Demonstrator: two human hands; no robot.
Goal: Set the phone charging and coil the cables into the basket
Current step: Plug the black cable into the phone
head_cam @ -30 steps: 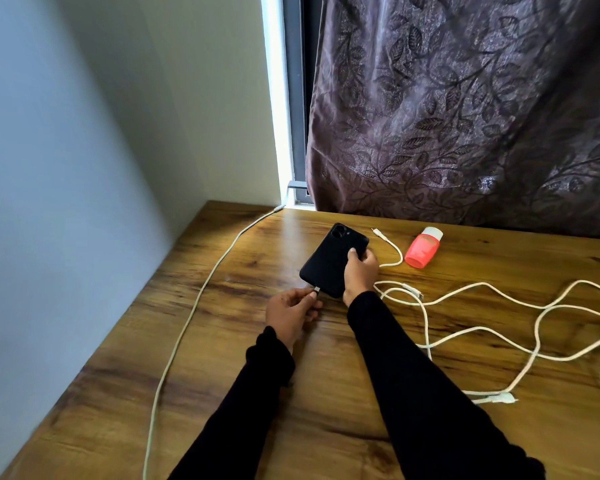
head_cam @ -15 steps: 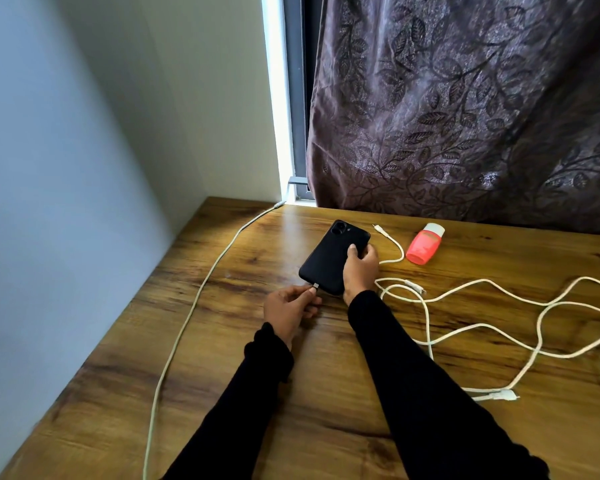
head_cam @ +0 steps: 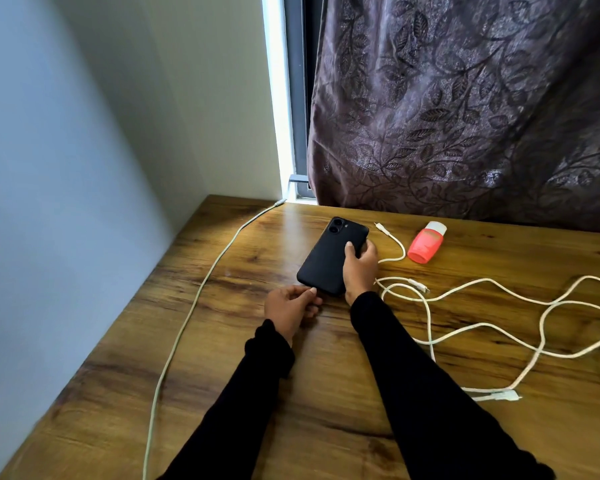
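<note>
A black phone (head_cam: 329, 256) lies face down on the wooden table (head_cam: 243, 393), its camera end pointing away from me. My right hand (head_cam: 360, 268) grips its right edge, thumb on the back. My left hand (head_cam: 291, 306) pinches a cable plug against the phone's near bottom edge; the plug itself is hidden by my fingers. A long white cable (head_cam: 187, 313) runs along the table's left side toward the window corner. Loose white cables (head_cam: 482, 317) sprawl on the right. No basket is in view.
A pink bottle with a white cap (head_cam: 426, 242) lies on its side right of the phone. A brown leaf-patterned curtain (head_cam: 465, 105) hangs behind the table. A wall borders the table's left edge.
The plug tip that showed at the phone's bottom edge is now covered by my left fingers, pressed closer to the phone. My right hand has slid slightly up the phone's side.
</note>
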